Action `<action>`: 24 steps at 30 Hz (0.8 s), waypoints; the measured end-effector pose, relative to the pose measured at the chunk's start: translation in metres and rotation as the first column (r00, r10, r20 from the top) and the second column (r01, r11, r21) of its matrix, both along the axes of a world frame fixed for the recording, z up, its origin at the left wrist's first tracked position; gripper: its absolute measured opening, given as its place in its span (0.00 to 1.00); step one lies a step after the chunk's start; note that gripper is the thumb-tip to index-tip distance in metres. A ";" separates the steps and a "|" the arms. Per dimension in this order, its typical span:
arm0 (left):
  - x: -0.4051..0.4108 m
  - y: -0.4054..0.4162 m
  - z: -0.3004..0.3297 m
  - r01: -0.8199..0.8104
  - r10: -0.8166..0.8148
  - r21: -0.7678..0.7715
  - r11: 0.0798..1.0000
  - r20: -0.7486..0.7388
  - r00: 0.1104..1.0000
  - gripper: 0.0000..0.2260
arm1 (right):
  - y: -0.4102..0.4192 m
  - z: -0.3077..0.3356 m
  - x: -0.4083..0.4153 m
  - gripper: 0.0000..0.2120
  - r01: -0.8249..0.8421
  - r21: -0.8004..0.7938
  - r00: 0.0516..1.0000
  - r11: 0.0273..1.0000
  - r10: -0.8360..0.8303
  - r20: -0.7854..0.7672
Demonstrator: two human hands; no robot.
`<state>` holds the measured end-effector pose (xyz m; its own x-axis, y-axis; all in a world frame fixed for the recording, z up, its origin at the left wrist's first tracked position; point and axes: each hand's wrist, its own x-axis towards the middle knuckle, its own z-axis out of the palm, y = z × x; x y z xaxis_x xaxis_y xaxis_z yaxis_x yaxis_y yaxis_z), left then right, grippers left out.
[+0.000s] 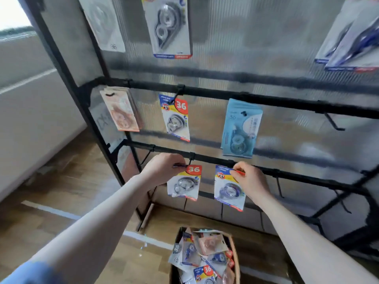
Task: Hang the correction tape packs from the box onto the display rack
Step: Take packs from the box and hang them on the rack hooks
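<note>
Hanging step, bottom rail (215,160) of the rack. Left hand (162,169) pinches top of one pack (184,184) at a hook (191,159); right hand (249,181) pinches another pack (229,188) just right of it. Next: thread each hang-hole onto its hook, probably one at a time. Box (235,261) sits on the floor below the rail, more packs inside.

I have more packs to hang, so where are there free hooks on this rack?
The hook right of the light blue pack is bare, as is the hook right of the right hand on the lower bar. Crowded: the lower bar's left end, where the left hand and right hand each hold a pack.
</note>
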<state>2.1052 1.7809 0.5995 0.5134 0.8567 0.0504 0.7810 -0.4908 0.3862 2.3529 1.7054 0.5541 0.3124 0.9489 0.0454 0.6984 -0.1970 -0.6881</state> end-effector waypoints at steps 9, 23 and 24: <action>0.006 -0.012 0.076 -0.005 -0.001 0.086 0.996 0.060 0.998 0.06 | -0.004 0.081 -0.004 0.06 -0.133 0.123 0.990 0.983 0.126 0.062; -0.102 0.017 0.127 0.007 -0.029 0.142 0.990 0.148 0.989 0.06 | 0.033 0.152 -0.089 0.05 -0.215 0.252 0.972 0.944 0.183 0.146; -0.110 0.023 0.132 0.006 -0.029 0.141 0.990 0.160 0.987 0.06 | 0.039 0.155 -0.097 0.05 -0.213 0.257 0.972 0.943 0.178 0.152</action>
